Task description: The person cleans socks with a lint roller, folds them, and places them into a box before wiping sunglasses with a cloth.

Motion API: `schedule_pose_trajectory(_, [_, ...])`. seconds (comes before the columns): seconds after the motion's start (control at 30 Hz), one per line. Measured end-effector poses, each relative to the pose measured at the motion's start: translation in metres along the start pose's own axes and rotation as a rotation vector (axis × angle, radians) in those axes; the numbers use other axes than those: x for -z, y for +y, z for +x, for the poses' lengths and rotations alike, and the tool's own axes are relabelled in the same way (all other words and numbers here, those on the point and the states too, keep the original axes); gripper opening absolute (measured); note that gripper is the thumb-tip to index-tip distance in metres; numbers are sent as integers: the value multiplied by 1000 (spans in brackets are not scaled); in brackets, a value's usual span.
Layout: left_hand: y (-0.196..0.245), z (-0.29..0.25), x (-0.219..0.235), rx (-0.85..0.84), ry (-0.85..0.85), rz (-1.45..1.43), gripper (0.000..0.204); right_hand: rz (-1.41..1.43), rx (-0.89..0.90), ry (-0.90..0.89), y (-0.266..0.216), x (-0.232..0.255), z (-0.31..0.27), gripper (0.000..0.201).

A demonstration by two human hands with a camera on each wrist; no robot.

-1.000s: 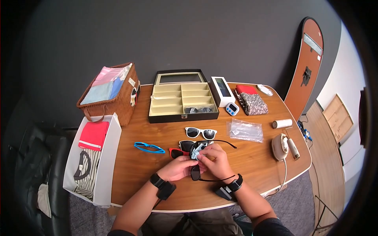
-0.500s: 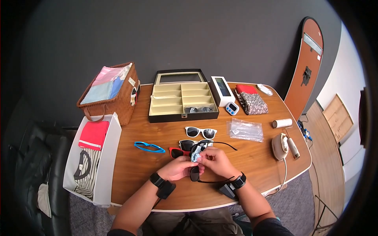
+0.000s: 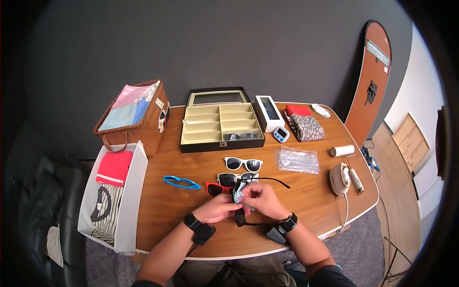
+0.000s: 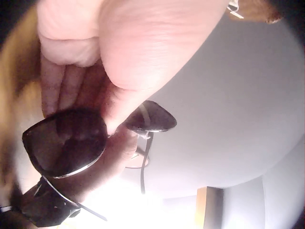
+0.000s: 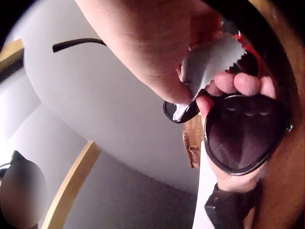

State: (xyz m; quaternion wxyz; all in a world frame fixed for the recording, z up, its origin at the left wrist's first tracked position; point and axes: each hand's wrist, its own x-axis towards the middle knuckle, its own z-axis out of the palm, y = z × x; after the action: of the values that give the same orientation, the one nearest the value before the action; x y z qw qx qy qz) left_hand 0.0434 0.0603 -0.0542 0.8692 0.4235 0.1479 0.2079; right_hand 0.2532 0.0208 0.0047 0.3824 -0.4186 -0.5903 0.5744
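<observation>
Near the front of the table, my left hand (image 3: 217, 209) grips a pair of black sunglasses (image 3: 240, 218) around the middle of the frame. The temples stick out to the right. A dark lens (image 4: 69, 143) faces the left wrist camera, and the fingers show behind it. My right hand (image 3: 263, 198) pinches a small pale cloth (image 5: 209, 67) with a zigzag edge against the farther lens, which is partly covered. Just beyond the hands lie red-framed sunglasses (image 3: 213, 189), a white-rimmed pair (image 3: 229, 180) and white sunglasses (image 3: 243, 164).
Blue glasses (image 3: 181, 182) lie to the left. At the back stands an open display case (image 3: 201, 147), with a bagged dark item in one compartment. A white bin (image 3: 131, 196) and a wicker basket (image 3: 153, 126) hold cloths. Plastic bags (image 3: 297, 160) and a small appliance (image 3: 340, 179) are to the right.
The sunglasses have shifted slightly toward me and to the right. The pale cloth stays at the farther lens, with my right fingers moving a little. The head view has tilted slightly.
</observation>
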Motion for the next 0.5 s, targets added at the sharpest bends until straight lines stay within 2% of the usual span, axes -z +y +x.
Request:
schedule_pose_trajectory(0.07, [-3,-1,1,-17,-8,-49,31,7,84,-10,3,-2,0,4])
schedule_pose_trajectory(0.13, [-4,-1,3,-41,-13,-99,32,-38,265,24,7,-4,0,13])
schedule_pose_trajectory(0.2, [-5,-1,5,-83,-76,-139,32,-104,289,31,9,-4,0,15])
schedule_pose_trajectory(0.27, [-5,-4,0,-61,-43,-151,32,-230,325,54,10,-5,1,18])
schedule_pose_trajectory(0.3, [-7,-3,2,-64,-49,-164,33,-280,421,65,5,-7,1,18])
schedule_pose_trajectory(0.43, [-8,-1,8,-61,-74,-191,31,-296,307,-14,15,8,5,16])
schedule_pose_trajectory(0.5, [-11,0,11,-46,-88,-192,30,-674,682,26,12,16,10,13])
